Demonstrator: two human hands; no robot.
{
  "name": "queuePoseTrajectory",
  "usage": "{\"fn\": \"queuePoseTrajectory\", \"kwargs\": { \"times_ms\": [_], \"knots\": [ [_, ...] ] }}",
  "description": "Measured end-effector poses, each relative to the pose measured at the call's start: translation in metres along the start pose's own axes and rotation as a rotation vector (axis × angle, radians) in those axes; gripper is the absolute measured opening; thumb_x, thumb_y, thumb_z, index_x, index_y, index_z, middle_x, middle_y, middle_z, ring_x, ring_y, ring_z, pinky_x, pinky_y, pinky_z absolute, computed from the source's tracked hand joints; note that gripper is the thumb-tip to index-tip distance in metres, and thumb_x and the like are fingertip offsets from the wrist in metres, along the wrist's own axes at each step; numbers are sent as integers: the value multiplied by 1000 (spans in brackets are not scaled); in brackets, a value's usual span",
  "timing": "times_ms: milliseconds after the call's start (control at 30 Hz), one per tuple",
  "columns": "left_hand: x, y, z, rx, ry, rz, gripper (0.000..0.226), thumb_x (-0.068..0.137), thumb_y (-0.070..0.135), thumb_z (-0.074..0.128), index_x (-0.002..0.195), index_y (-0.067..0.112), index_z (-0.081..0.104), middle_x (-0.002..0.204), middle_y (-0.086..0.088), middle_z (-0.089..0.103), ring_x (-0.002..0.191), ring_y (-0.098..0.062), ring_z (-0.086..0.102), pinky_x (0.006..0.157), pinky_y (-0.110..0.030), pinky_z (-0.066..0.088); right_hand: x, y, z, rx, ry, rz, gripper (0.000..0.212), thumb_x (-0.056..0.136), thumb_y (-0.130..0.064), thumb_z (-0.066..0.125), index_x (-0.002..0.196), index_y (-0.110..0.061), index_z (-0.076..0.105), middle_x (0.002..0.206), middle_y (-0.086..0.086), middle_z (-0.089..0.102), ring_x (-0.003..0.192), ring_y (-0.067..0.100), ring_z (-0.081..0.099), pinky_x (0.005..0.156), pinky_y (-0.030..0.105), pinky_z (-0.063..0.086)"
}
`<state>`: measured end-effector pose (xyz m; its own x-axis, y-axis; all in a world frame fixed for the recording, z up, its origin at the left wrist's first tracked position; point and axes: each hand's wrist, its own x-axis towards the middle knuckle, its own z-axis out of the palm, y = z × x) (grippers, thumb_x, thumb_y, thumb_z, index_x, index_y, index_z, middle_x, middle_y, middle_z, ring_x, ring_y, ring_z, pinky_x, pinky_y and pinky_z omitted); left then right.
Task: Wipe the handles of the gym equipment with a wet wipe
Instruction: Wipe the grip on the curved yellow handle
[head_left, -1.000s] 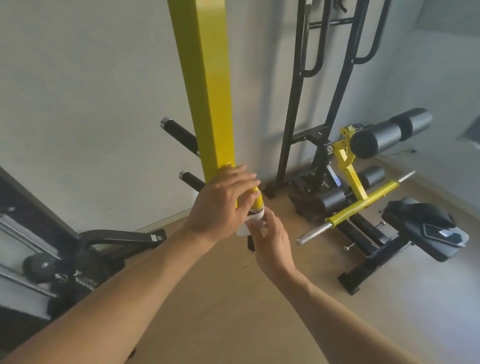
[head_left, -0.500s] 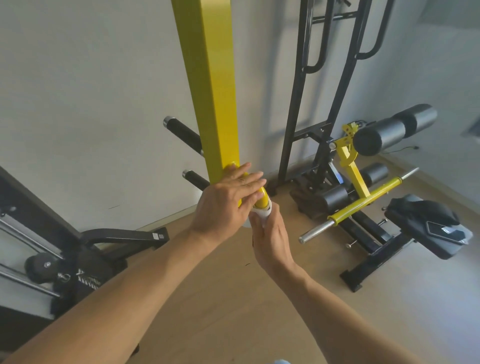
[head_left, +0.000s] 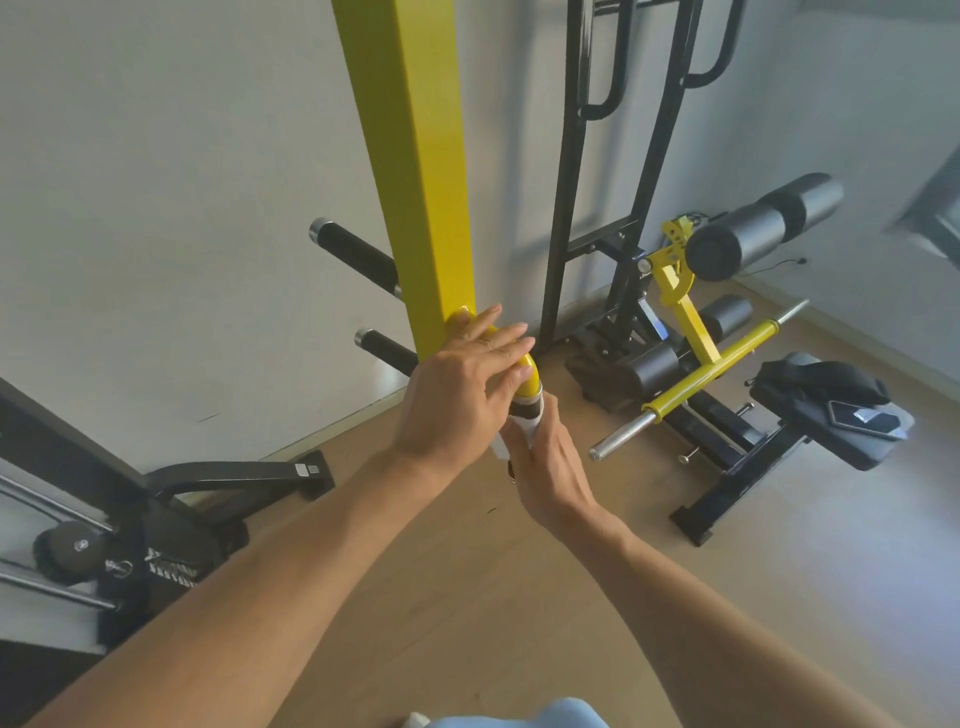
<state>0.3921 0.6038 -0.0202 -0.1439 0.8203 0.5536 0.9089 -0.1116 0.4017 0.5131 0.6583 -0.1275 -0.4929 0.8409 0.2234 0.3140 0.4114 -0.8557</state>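
Note:
A tall yellow upright post (head_left: 415, 171) rises in front of me. A yellow tube with a black handle grip (head_left: 527, 408) sticks out from its lower end. My left hand (head_left: 457, 395) rests over the yellow tube with its fingers laid across it. My right hand (head_left: 545, 457) is wrapped around the black grip from below, holding a white wet wipe (head_left: 519, 428) against it. Most of the grip is hidden by the two hands.
Two black pegs (head_left: 358, 254) jut from the post toward the wall. A black frame (head_left: 613, 171) stands to the right, with a yellow and black bench (head_left: 727, 358) on the floor. A phone (head_left: 862, 418) lies on the bench pad. A black machine (head_left: 130, 514) sits at left.
My right hand has closed up around the grip with the wipe and slid slightly along it. The left hand stays on the yellow tube.

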Motion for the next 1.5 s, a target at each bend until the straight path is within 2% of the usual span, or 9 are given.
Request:
{"fn": "queuePoseTrajectory", "kwargs": {
  "times_ms": [167,367,533,667,767,900,1067,1267,1500],
  "knots": [
    [-2,-3,1,-29,1,22,34,97,21,64,129,12,66,136,0,64,142,-16,44,119,-12,11,-19,27,16,-174,-134,221,24,98,-49,45,97,-25,41,92,3,58,88,28,57,77,44,51],
    [-4,-7,-1,-43,1,53,33,97,21,65,129,11,66,136,-2,64,142,-17,44,121,-15,13,2,-14,7,9,156,-50,13,98,-47,40,100,-34,38,89,2,57,79,23,55,68,35,44],
    [-3,-8,-3,-47,-26,64,36,94,18,68,129,10,66,137,-2,63,141,-17,45,121,-20,17,-24,37,22,-280,-125,197,24,99,-47,46,94,-24,39,88,2,57,86,27,56,67,33,37],
    [0,-10,-3,-78,-47,60,37,93,17,69,129,10,66,137,-3,63,141,-17,44,122,-25,19,-3,-2,7,-56,96,-20,19,100,-53,38,97,-34,37,82,3,59,74,24,55,65,34,44],
    [-2,-11,-1,-84,-39,64,37,93,17,69,129,10,66,137,-3,63,142,-17,44,123,-27,21,-2,-6,1,-102,118,-115,16,102,-46,39,100,-30,39,86,-2,55,77,14,47,69,20,37],
    [2,-13,1,-99,-34,71,36,91,15,70,127,9,67,136,-4,64,140,-18,46,123,-31,23,-14,24,11,-302,-118,147,26,100,-47,43,95,-21,39,88,3,58,86,27,53,68,35,38],
    [5,-10,3,-97,-37,61,38,91,17,71,128,10,67,136,-3,63,141,-17,45,122,-27,22,5,-8,-5,-23,128,-67,7,101,-48,38,101,-45,32,80,2,61,70,27,60,65,39,49],
    [6,-9,3,-102,-35,63,38,90,16,71,126,8,67,135,-4,64,139,-18,46,121,-27,22,-13,30,8,-299,-177,202,22,100,-44,47,98,-24,38,88,5,59,81,27,57,69,40,50],
    [3,-6,5,-139,-24,40,37,90,14,71,126,9,68,136,-4,64,141,-17,45,122,-22,20,8,-5,-9,10,50,-93,16,99,-54,40,102,-40,35,81,1,59,69,28,59,60,39,49]
  ]
}}
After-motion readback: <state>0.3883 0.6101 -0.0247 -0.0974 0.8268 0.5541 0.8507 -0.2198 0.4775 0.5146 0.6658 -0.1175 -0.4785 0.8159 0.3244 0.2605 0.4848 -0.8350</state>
